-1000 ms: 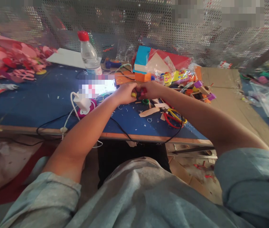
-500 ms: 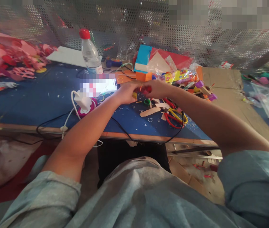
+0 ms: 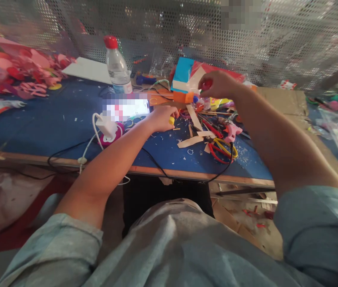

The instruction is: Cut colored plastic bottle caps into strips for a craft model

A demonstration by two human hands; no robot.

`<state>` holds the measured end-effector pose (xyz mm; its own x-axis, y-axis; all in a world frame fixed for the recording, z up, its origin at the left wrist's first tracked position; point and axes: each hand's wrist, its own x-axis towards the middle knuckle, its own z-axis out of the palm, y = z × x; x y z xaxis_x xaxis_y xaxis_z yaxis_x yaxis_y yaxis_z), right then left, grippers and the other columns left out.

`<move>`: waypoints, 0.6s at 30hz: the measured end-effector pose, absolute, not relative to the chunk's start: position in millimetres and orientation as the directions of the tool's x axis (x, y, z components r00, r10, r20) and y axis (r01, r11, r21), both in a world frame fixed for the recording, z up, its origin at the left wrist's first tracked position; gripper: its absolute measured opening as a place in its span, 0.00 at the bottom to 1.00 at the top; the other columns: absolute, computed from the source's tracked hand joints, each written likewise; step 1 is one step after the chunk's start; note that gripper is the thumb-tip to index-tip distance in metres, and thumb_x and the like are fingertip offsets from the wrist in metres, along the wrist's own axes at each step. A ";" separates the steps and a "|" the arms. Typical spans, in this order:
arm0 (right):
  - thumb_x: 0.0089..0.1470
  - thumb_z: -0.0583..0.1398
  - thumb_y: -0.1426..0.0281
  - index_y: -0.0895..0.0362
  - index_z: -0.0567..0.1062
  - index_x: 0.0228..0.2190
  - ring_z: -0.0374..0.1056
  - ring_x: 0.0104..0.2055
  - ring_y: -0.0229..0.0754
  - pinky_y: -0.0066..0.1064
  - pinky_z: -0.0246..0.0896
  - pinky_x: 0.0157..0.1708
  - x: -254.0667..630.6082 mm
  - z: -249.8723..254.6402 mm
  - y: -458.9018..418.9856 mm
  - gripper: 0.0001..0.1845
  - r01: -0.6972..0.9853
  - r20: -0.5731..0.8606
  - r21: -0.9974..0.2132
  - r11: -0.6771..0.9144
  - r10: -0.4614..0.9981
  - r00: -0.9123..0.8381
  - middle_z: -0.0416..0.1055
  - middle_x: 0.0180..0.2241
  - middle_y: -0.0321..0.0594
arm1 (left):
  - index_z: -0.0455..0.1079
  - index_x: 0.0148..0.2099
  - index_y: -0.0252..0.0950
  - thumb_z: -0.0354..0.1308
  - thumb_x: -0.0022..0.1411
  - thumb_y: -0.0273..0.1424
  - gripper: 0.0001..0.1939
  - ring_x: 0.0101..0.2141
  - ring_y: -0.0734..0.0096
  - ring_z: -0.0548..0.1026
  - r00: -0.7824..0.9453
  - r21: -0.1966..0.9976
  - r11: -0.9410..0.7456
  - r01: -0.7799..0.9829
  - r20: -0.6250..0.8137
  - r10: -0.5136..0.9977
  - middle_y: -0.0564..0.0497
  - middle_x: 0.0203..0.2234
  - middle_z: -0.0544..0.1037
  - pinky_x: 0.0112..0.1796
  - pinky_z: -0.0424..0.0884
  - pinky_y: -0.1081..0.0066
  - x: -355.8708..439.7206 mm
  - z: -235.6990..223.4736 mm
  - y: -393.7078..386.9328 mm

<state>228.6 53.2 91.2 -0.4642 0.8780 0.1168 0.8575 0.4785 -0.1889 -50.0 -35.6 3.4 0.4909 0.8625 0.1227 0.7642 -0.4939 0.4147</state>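
Where scraps (image 3: 190,141) litter blue tabletop (image 3: 37,129), mesh (image 3: 177,34) behind hands (image 3: 163,118).

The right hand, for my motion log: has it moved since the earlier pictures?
Yes: the right hand has moved up and rightward in view, judged against the bottle.

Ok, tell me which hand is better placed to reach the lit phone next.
Likely the left hand: it is right beside the phone, though it holds a small yellow piece. The right hand is farther off, holding a red piece.
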 end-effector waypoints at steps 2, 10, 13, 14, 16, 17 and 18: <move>0.73 0.71 0.72 0.74 0.82 0.64 0.69 0.38 0.32 0.39 0.58 0.42 239.8 98.7 80.9 0.25 0.890 0.075 -0.273 0.365 0.930 -0.359 0.86 0.53 0.66 | 0.80 0.58 0.40 0.71 0.60 0.31 0.23 0.59 0.47 0.84 0.499 0.405 -0.495 0.769 0.103 0.860 0.40 0.58 0.87 0.60 0.78 0.53 -49.5 4.8 -36.4; 0.68 0.71 0.70 0.78 0.86 0.59 0.63 0.40 0.24 0.40 0.53 0.48 232.3 72.9 139.9 0.26 0.931 0.014 -0.099 0.350 0.936 -0.351 0.84 0.59 0.65 | 0.81 0.58 0.39 0.71 0.61 0.30 0.23 0.60 0.47 0.84 0.502 0.403 -0.505 0.763 0.122 0.856 0.41 0.60 0.87 0.61 0.77 0.54 -50.5 5.2 -38.0; 0.70 0.70 0.70 0.78 0.87 0.57 0.64 0.39 0.25 0.39 0.53 0.47 230.1 66.0 148.5 0.23 0.930 -0.012 -0.071 0.360 0.932 -0.362 0.86 0.55 0.65 | 0.81 0.58 0.40 0.71 0.60 0.30 0.23 0.60 0.48 0.84 0.511 0.410 -0.514 0.753 0.126 0.850 0.41 0.59 0.87 0.61 0.78 0.54 -50.6 4.7 -37.9; 0.68 0.73 0.71 0.78 0.88 0.55 0.64 0.39 0.25 0.39 0.53 0.47 230.1 64.4 151.1 0.22 0.928 -0.016 -0.057 0.368 0.929 -0.369 0.87 0.55 0.66 | 0.81 0.59 0.39 0.71 0.61 0.29 0.23 0.60 0.47 0.84 0.513 0.409 -0.515 0.753 0.126 0.849 0.41 0.60 0.87 0.61 0.78 0.54 -50.4 4.7 -37.9; 0.61 0.77 0.75 0.78 0.88 0.54 0.65 0.38 0.27 0.39 0.53 0.47 230.7 62.1 156.3 0.23 0.917 -0.005 -0.032 0.398 0.917 -0.399 0.87 0.54 0.67 | 0.81 0.59 0.39 0.71 0.61 0.29 0.23 0.61 0.46 0.84 0.512 0.406 -0.512 0.757 0.120 0.851 0.40 0.60 0.87 0.62 0.78 0.53 -49.7 5.1 -38.3; 0.59 0.78 0.76 0.78 0.88 0.54 0.65 0.38 0.27 0.39 0.53 0.46 231.2 61.5 158.7 0.25 0.905 0.021 -0.023 0.424 0.906 -0.424 0.88 0.53 0.67 | 0.81 0.59 0.39 0.71 0.61 0.29 0.23 0.61 0.45 0.84 0.509 0.405 -0.508 0.760 0.115 0.853 0.40 0.60 0.87 0.62 0.78 0.53 -49.3 5.5 -38.5; 0.57 0.79 0.77 0.77 0.88 0.55 0.65 0.38 0.28 0.39 0.53 0.47 231.8 61.4 160.8 0.26 0.891 0.055 -0.014 0.454 0.890 -0.453 0.88 0.53 0.66 | 0.81 0.59 0.39 0.71 0.61 0.29 0.23 0.62 0.45 0.84 0.507 0.404 -0.505 0.763 0.111 0.855 0.40 0.60 0.87 0.62 0.77 0.53 -48.8 5.9 -38.8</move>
<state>231.8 160.8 61.4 -0.4527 0.8900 0.0550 0.8909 0.4541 -0.0144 -48.8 -38.8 5.9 0.5071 0.8547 0.1110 0.7626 -0.5050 0.4043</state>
